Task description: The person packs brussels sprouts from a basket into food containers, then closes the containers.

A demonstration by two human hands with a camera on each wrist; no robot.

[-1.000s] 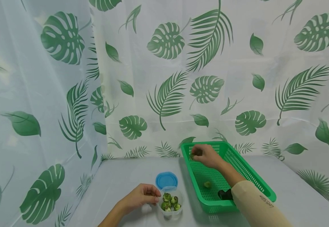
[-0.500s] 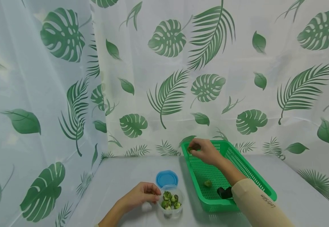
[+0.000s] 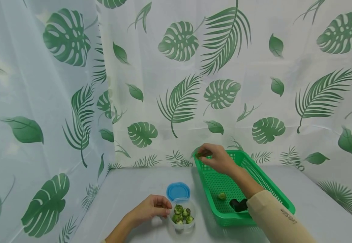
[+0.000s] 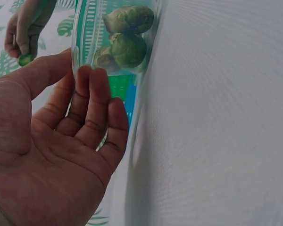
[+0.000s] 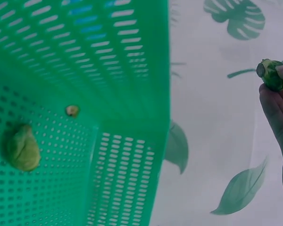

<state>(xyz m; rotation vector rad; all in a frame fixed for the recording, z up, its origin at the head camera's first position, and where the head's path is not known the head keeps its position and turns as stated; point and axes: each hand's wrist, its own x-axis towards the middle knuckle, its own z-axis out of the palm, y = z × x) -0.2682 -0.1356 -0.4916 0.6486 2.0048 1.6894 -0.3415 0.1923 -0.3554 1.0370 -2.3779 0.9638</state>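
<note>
Right hand (image 3: 216,159) shifted up to far left corner of basket (image 3: 224,217), thumb and fingers pinching sprout (image 5: 273,77); seems lifted clear, not yet in tub (image 3: 193,209). Left hand (image 3: 148,210) unmoved, fingers loosely bent, touching tub.

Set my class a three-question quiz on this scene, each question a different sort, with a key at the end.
1. True or false: the blue lid lies off the clear container.
2. Which hand pinches a sprout: (a) the left or (b) the right?
3. Fill in the colour: another sprout lies in the ____ basket.

Key
1. True; it lies on the table.
2. b; the right hand pinches it, while the left hand is at the container's side.
3. Green.
</note>
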